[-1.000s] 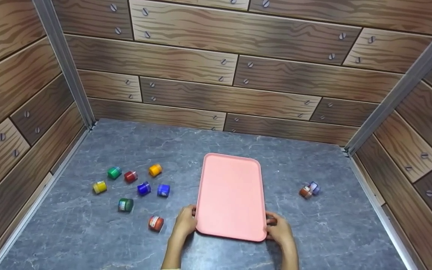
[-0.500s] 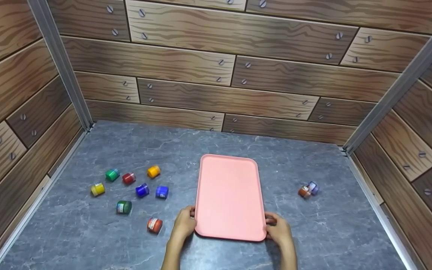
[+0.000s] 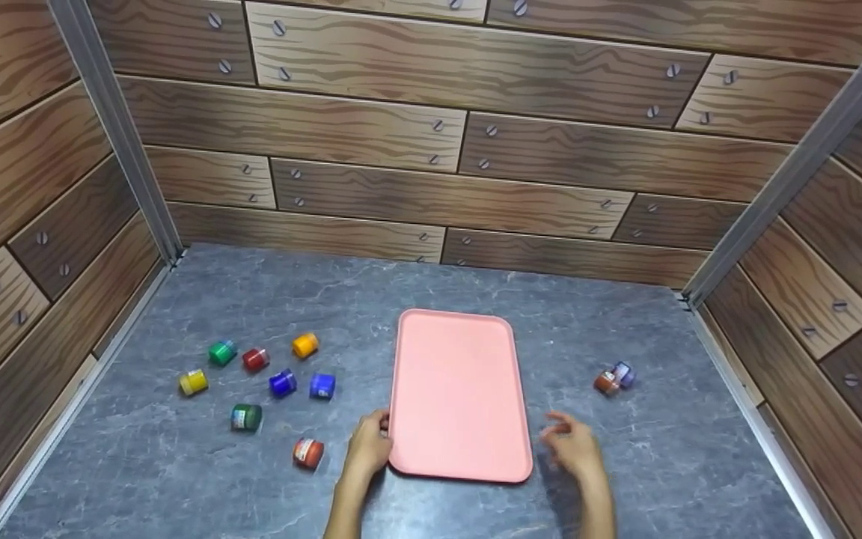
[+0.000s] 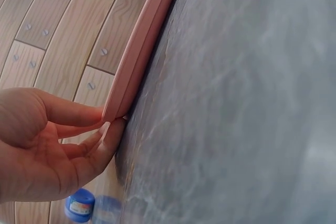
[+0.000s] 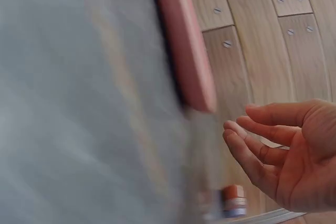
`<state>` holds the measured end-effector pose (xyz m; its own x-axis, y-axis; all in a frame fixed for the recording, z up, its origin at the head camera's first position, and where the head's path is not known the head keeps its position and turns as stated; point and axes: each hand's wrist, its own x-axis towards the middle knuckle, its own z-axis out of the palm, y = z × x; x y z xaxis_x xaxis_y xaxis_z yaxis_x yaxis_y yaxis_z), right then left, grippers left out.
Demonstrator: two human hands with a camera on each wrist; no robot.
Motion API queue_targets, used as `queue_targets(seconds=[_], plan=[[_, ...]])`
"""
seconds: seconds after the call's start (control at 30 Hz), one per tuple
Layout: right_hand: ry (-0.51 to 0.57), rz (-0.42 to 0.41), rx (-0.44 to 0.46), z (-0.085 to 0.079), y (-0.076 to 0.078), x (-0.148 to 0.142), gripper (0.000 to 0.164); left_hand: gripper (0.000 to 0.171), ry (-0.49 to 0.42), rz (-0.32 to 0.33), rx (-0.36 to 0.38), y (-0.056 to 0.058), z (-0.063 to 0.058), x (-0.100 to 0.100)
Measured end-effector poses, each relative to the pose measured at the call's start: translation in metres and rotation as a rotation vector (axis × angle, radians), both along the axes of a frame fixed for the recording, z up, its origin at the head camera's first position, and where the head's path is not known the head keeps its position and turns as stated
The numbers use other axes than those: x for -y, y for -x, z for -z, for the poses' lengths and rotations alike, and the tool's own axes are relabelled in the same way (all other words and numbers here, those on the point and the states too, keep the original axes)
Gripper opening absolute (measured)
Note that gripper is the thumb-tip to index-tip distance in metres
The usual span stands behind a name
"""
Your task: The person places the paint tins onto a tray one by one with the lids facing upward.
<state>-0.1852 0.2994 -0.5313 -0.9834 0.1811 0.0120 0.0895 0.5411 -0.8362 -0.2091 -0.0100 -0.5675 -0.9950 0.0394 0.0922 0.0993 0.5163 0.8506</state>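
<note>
On the gray marbled worktop (image 3: 468,516), toward the front, we have the pink rectangular tray (image 3: 457,397), long sides running front to back. Left hand (image 3: 370,443): grip narrow, pinching the tray's left edge by the near corner. Right hand (image 3: 576,448): grip loose and partly spread, holding nothing, just beside the right edge, not touching. We judge the tray light, stiff, probably plastic; smooth, so could slip a bit. Best hold, we'd say: raised rim (image 4: 132,59), both long sides. Eight paint jars (image 3: 282,383) lie left; a brown jar (image 3: 607,384) and purple jar (image 3: 624,374) right.
</note>
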Motion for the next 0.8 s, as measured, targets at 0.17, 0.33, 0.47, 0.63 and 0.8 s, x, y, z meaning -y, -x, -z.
queue_targets(seconds=[0.17, 0.33, 0.47, 0.63, 0.8], plan=[[-0.182, 0.034, -0.068, -0.029, 0.012, -0.027, 0.033, 0.042, 0.017, -0.009, -0.002, 0.0, 0.0, -0.001], [-0.329, 0.054, -0.123, -0.043, 0.031, -0.052, 0.032, 0.042, 0.011, -0.01, -0.017, 0.0, 0.001, -0.001], [-0.41, 0.08, -0.134, -0.038, 0.049, -0.07, 0.028, 0.042, 0.011, -0.016, -0.026, 0.0, 0.001, 0.0], [-0.495, 0.093, -0.124, -0.022, 0.063, -0.09, 0.025, 0.04, 0.016, -0.01, -0.024, 0.001, 0.001, 0.001], [-0.591, 0.047, -0.185, -0.004, 0.067, -0.102, 0.021, 0.04, 0.007, 0.005, -0.016, 0.0, 0.001, 0.0]])
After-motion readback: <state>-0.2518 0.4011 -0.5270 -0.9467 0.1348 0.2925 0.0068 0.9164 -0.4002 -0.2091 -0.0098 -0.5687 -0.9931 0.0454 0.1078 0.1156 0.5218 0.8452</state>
